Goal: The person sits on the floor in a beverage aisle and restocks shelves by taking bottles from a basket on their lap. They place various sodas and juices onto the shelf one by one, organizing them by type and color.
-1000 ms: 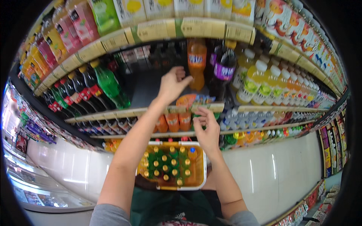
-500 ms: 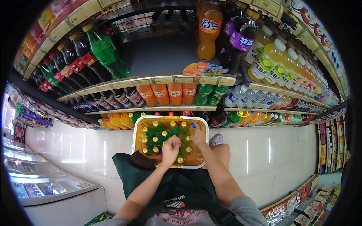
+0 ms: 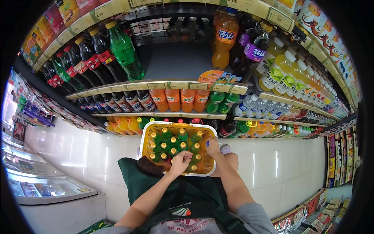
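Blue-capped bottle (image 3: pixel 207 143) observed at the right side of the yellow basket (image 3: pixel 145 141), just right of the frame's centre, its cap at the closed fingers of the person's right hand (image 3: pixel 213 148), its body mostly hidden from me. Left hand (image 3: pixel 181 161) noted over the basket's lower middle, fingers curled narrowly beside the green bottles (image 3: pixel 173 142); whether it grips one, I cannot tell. Beyond the basket, orange bottles (image 3: pixel 172 100) stand on a shelf at upper centre, dark bottles (image 3: pixel 102 54) at upper left, and a glass-topped freezer (image 3: pixel 62 206) occupies the lower left.
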`<action>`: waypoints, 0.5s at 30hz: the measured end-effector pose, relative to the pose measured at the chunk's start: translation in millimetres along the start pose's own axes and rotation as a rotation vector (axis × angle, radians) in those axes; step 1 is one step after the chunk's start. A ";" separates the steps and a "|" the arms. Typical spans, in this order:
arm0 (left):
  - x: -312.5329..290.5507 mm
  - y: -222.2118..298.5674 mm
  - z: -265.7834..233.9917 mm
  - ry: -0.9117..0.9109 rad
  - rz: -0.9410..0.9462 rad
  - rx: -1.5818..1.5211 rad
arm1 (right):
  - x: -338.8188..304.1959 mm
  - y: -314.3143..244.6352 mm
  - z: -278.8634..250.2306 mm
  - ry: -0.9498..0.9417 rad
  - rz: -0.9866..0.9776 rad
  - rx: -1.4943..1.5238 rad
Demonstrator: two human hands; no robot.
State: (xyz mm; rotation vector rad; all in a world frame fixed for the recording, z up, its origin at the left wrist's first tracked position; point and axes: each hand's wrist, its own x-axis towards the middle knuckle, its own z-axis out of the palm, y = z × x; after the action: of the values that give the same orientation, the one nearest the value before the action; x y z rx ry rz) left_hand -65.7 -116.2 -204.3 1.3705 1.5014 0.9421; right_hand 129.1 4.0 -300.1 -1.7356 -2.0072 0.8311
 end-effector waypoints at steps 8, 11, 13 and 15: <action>19.8 29.0 6.7 -0.033 0.092 -0.071 | -9.8 -127.3 -134.8 0.177 -0.233 0.057; 27.6 58.8 6.3 0.086 0.258 0.024 | -20.1 -183.7 -187.0 0.216 -0.270 0.104; 34.2 84.0 0.4 0.100 0.287 0.084 | -26.1 -215.6 -216.1 0.210 -0.281 0.113; 39.7 105.1 -1.9 0.208 0.338 0.095 | -32.6 -247.2 -236.9 0.213 -0.314 0.159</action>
State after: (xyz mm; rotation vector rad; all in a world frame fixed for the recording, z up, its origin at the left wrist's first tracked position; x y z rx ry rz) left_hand -32.9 -65.5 -109.6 1.6719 1.5096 1.2693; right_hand 91.5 0.8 41.7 -1.3177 -1.9438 0.6510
